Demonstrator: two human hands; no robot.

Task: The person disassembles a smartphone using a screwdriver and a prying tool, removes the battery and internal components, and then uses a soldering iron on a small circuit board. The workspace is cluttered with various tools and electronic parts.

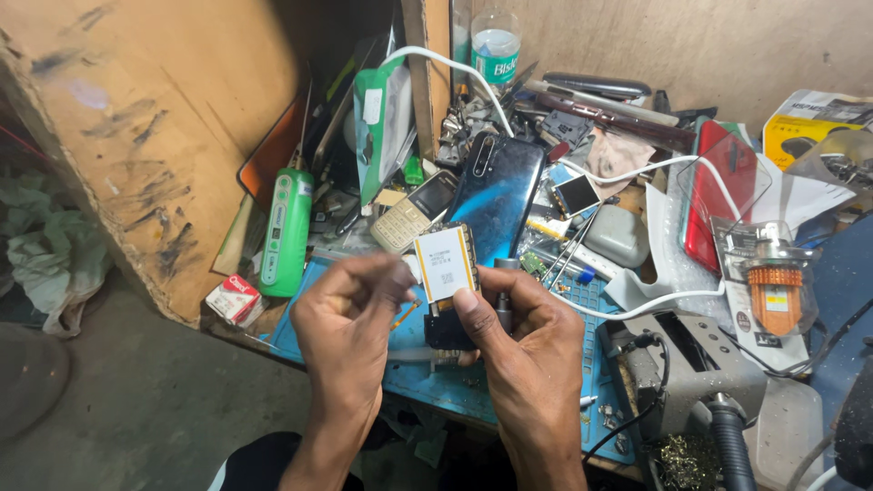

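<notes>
A person's two bare hands work over a cluttered repair desk (473, 382), seen from above. The right hand (523, 341) holds a small opened phone body (447, 291) upright, its fingers (468, 305) clamped around the lower half, with the thumb pressed against the front edge. A flat white battery or panel with a yellow border fills the upper part of this phone body, and bare circuit board shows around it.

The left hand (350, 314) hovers just to the left of the phone body, fingertips pinched together around something thin. The motion blur hides what it is.

Judging by its look, the phone body is light and rigid but delicate: exposed board, thin edges and a loose-looking panel. The bare side edges, where the right fingers already sit, seem the safest grip. Pressure on the white panel or board face could do damage.

Just beyond the fingers lie a dark blue smartphone (496, 195) face down and a beige keypad phone (414, 211). Further left stands a green rectangular device (287, 232). To the right a white cable (655, 305) curls past a red phone case (718, 186).
</notes>
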